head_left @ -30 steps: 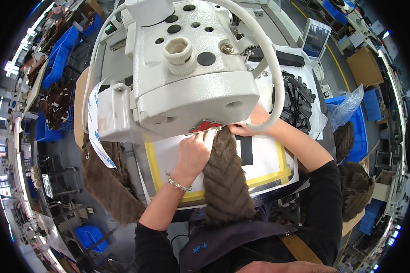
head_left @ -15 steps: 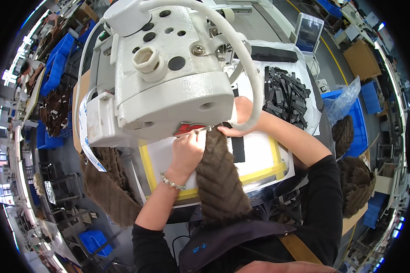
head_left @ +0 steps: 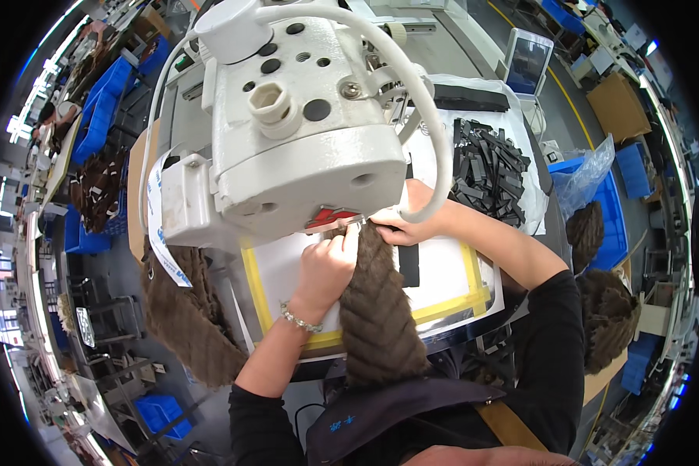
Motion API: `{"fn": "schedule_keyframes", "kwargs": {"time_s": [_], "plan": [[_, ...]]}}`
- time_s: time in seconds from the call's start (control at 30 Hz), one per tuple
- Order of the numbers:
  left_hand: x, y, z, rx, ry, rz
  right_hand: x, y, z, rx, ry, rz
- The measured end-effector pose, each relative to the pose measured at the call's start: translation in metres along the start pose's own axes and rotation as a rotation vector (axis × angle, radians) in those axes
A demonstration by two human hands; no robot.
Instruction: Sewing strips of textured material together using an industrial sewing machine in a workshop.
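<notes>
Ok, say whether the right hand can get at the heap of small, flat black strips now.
Probably yes: the heap of strips lies uncovered just beyond the right forearm, though the right hand touches the long brown fur piece.

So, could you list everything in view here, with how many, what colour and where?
Machine: 1, off-white, top centre
Long fur strip: 1, brown, between the hands
Other fur: several pieces, brown, left and right
Short strips: many, black, piled right of the machine
Sheet: 1, white, under the hands
Tape: several lengths, yellow, on the sheet
Screen: 1, dark, upper right
Bins: several, blue, both sides
Plastic bag: 1, clear, right
Cardboard box: at least 1, brown, upper right
Co-worker: at least 1, pale top, left
Distant clutter: too small to count
Bracelet: 1, pale, left wrist
Left hand: 1, bare, strip's left edge
Right hand: 1, bare, strip's right edge
</notes>
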State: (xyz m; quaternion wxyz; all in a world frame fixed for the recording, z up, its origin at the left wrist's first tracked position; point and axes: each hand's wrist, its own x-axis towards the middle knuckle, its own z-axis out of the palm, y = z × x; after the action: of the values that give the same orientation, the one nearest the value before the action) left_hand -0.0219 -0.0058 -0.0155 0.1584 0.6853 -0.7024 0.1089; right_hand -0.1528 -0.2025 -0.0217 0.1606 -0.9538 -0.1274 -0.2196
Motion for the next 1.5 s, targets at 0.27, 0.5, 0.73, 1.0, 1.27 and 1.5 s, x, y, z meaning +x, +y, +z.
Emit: {"fn": "schedule_keyframes", "kwargs": {"time_s": [0.27, 0.5, 0.73, 1.0, 1.27, 1.5], "plan": [[-0.004, 0.007, -0.006, 0.055, -0.03, -0.046, 0.01, -0.043, -0.012, -0.022, 0.025, 0.316], [-0.014, 0.008, -0.033, 0.004, -0.007, -0.1, 0.012, -0.079, -0.056, 0.022, -0.302, 0.388], [-0.051, -0.004, -0.079, -1.051, -0.2, -0.549, 0.002, -0.126, -0.098, 0.515, -0.293, 0.63], [-0.081, -0.003, -0.09, -1.834, -0.6, -0.936, -0.057, -0.156, -0.099, 0.872, -0.645, 0.733], [-0.043, 0.004, -0.073, -1.768, -0.846, -0.883, -0.058, -0.176, -0.08, 1.05, -0.541, 0.789], [-0.058, 0.02, -0.066, -1.779, -0.736, -0.874, -0.049, -0.181, -0.076, 1.11, -0.583, 1.019]]}}
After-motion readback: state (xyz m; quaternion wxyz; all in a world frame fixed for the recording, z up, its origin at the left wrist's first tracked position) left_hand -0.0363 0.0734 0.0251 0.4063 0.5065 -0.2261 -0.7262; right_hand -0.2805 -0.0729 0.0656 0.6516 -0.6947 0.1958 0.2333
